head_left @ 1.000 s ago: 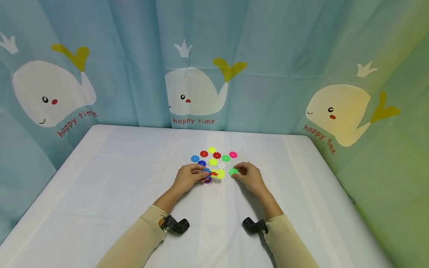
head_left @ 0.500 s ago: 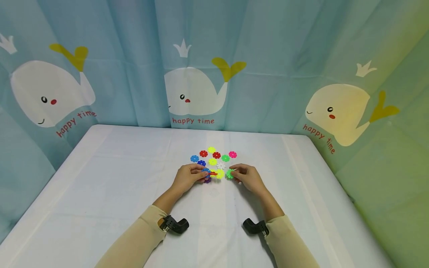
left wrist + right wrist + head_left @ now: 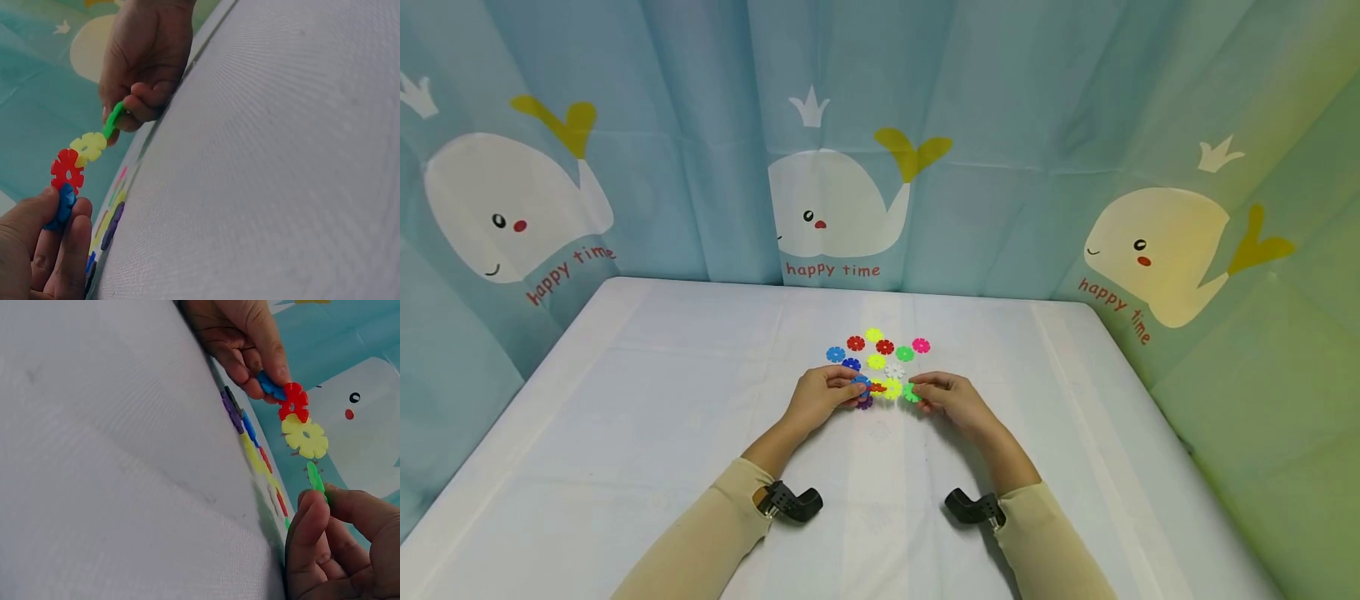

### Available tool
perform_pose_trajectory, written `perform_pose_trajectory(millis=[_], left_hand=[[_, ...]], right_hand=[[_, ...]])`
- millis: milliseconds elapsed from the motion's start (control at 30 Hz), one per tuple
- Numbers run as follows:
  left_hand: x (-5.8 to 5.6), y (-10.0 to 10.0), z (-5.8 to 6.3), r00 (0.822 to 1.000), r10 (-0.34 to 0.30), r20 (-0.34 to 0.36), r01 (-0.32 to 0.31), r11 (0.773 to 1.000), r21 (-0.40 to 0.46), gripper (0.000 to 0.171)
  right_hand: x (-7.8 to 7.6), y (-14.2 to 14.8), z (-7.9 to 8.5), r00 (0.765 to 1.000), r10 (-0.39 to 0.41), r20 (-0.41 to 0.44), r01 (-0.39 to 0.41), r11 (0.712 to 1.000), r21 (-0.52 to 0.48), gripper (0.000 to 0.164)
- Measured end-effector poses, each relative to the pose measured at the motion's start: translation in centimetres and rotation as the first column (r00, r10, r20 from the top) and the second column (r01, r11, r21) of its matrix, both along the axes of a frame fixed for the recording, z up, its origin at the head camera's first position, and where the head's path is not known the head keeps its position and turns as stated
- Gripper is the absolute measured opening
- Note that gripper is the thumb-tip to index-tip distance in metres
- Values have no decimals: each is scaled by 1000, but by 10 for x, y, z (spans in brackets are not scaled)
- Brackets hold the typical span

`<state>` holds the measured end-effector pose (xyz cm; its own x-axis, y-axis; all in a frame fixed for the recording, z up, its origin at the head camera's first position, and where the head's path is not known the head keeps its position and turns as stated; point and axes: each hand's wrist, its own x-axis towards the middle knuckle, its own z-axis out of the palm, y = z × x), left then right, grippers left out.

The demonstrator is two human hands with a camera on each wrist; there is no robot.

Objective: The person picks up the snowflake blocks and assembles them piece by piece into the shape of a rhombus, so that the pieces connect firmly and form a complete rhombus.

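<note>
My left hand [image 3: 820, 398] pinches a blue notched flower disc [image 3: 62, 209] between thumb and fingers. Slotted onto it is a red flower disc [image 3: 67, 169], and a yellow flower disc [image 3: 305, 435] joins the red one, making a short chain held off the table. On the other side, my right hand [image 3: 958, 402] pinches a green flower disc [image 3: 316, 478], seen nearly edge-on in both wrist views. The green disc is close to the yellow disc's free end; the right wrist view shows a small gap between them.
Behind the hands, several loose flower discs lie on the white tablecloth [image 3: 700, 367], among them pink [image 3: 921, 345], white [image 3: 895, 370] and light blue [image 3: 836, 354] ones. A purple disc [image 3: 865, 403] lies below the left fingertips. A whale-printed curtain [image 3: 1000, 225] surrounds the table's back and sides.
My right hand has moved slightly left and toward the body, bringing the green disc nearer the yellow one. The left hand and its chain have stayed nearly still.
</note>
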<state>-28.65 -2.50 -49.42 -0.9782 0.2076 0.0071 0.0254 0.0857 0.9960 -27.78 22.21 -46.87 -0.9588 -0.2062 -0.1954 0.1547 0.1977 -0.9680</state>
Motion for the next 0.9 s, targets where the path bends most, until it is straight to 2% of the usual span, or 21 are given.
perform_pose_trajectory(millis=[100, 133, 267, 433, 900], left_hand=[[0, 0, 0, 1000, 6, -3, -6, 1000, -8, 21], [-2, 1, -4, 1000, 8, 0, -8, 1000, -6, 21], [-2, 0, -3, 1000, -1, -11, 1, 1000, -9, 22], [-2, 0, -5, 999, -13, -47, 12, 1000, -21, 22], [-1, 2, -4, 999, 8, -46, -11, 997, -70, 18]], right_hand=[[0, 0, 0, 999, 6, 38, -3, 998, -69, 35], [0, 0, -1, 999, 6, 46, -2, 997, -83, 35], [0, 0, -1, 998, 11, 68, -3, 993, -115, 36], [0, 1, -1, 996, 28, 87, -17, 992, -127, 39], [-1, 2, -2, 992, 47, 114, -31, 990, -140, 42]])
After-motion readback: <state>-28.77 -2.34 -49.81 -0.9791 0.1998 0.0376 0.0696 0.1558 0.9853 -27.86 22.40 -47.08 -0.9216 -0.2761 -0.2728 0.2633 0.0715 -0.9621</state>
